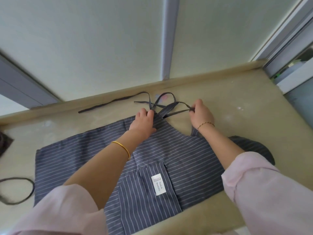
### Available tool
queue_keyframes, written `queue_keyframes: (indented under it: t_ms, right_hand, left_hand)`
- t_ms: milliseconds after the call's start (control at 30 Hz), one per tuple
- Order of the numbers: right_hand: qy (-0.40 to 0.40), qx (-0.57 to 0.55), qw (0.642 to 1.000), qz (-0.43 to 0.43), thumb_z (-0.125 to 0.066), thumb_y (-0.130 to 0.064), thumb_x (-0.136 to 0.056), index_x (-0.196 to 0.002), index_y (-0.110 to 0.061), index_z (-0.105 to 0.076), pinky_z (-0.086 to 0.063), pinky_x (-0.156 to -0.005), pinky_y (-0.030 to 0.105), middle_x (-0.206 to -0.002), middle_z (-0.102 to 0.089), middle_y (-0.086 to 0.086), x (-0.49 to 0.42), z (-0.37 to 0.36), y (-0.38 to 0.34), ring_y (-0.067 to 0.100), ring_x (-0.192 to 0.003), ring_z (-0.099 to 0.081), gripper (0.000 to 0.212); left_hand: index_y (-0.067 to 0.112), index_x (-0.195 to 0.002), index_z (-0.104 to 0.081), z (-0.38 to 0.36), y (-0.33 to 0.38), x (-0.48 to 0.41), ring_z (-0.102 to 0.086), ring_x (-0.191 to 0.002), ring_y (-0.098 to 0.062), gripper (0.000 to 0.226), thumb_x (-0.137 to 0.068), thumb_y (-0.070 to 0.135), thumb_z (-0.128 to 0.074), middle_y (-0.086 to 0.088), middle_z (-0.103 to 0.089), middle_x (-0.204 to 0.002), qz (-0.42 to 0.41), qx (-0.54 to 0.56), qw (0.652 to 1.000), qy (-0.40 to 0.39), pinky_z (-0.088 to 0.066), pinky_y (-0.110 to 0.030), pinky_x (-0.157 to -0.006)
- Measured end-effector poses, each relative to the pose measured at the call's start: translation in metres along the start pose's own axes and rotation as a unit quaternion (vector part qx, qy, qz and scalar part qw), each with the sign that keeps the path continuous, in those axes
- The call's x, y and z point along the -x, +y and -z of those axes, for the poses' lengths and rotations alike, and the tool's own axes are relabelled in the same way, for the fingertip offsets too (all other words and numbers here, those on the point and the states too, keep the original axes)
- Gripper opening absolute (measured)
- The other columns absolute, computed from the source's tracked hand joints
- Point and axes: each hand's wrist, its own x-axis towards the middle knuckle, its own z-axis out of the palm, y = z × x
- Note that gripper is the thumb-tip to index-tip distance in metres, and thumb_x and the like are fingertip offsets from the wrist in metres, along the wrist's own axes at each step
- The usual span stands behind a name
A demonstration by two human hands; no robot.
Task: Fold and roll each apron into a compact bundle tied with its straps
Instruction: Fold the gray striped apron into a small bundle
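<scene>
On the counter (245, 102) lies one striped apron (186, 158); left hand (144, 122) grips its bib, right hand (201, 114) pinches one strap (185, 105).

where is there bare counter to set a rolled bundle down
Bare counter right of the right hand, up to the window frame; also a strip on the left between the long strap and the apron. Crowded: crossed straps beyond the left hand.
</scene>
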Motion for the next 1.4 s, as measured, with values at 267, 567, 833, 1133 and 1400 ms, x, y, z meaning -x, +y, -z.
queue_keyframes:
  t_ms: [267,567,833,1133,1400]
  right_hand:
    - [0.112,0.135,0.984,0.003,-0.049,-0.009,-0.094,-0.114,-0.013,-0.052,-0.04,-0.067,0.033,-0.108,-0.059,0.01,-0.035,0.02,0.022,0.029,-0.095,-0.054,0.02]
    - [0.101,-0.272,0.939,-0.183,-0.058,-0.009,-0.089,-0.123,-0.01,-0.051,-0.053,-0.068,0.031,-0.12,-0.059,0.012,-0.056,0.078,0.058,0.029,-0.094,-0.061,0.034]
    - [0.082,-0.105,0.985,-0.112,-0.044,0.001,-0.09,-0.141,-0.011,-0.036,-0.036,-0.1,0.031,-0.141,-0.039,0.014,0.025,0.068,0.111,0.029,-0.121,-0.046,0.053]
    - [-0.179,0.015,0.966,-0.184,-0.059,-0.039,-0.087,-0.097,-0.005,-0.063,-0.049,-0.069,0.031,-0.095,-0.063,0.011,0.062,0.079,0.166,0.027,-0.087,-0.061,0.036]
    - [-0.241,-0.354,0.904,0.023,-0.064,-0.002,-0.084,-0.087,-0.016,-0.062,-0.05,-0.076,0.027,-0.088,-0.066,-0.002,0.085,0.103,0.179,0.011,-0.078,-0.063,0.014]
  left_hand:
    - [0.015,-0.142,-0.024,0.0,0.0,-0.003,-0.037,-0.122,-0.035,0.07,-0.087,0.027,-0.066,-0.016,-0.029,-0.135,0.007,-0.006,1.0,-0.022,-0.043,-0.043,-0.1]
    - [0.015,-0.142,-0.023,0.002,0.007,-0.008,-0.037,-0.122,-0.037,0.069,-0.088,0.026,-0.064,-0.018,-0.028,-0.135,0.032,-0.047,0.997,-0.054,-0.046,-0.046,-0.097]
    - [0.006,-0.128,-0.039,-0.011,0.06,0.014,-0.043,-0.117,-0.032,0.039,-0.093,0.014,-0.053,-0.014,-0.036,-0.129,-0.065,-0.065,0.995,0.045,-0.05,-0.04,-0.088]
    - [0.006,-0.12,-0.042,-0.045,0.138,0.034,-0.057,-0.095,-0.037,0.039,-0.093,0.031,-0.057,-0.012,-0.038,-0.121,-0.143,-0.085,0.982,-0.09,-0.051,-0.043,-0.074]
    - [0.012,-0.101,-0.056,-0.037,0.196,0.018,-0.057,-0.091,-0.024,0.022,-0.082,0.023,-0.061,-0.003,-0.057,-0.097,-0.099,0.109,0.981,-0.127,-0.05,-0.037,-0.079]
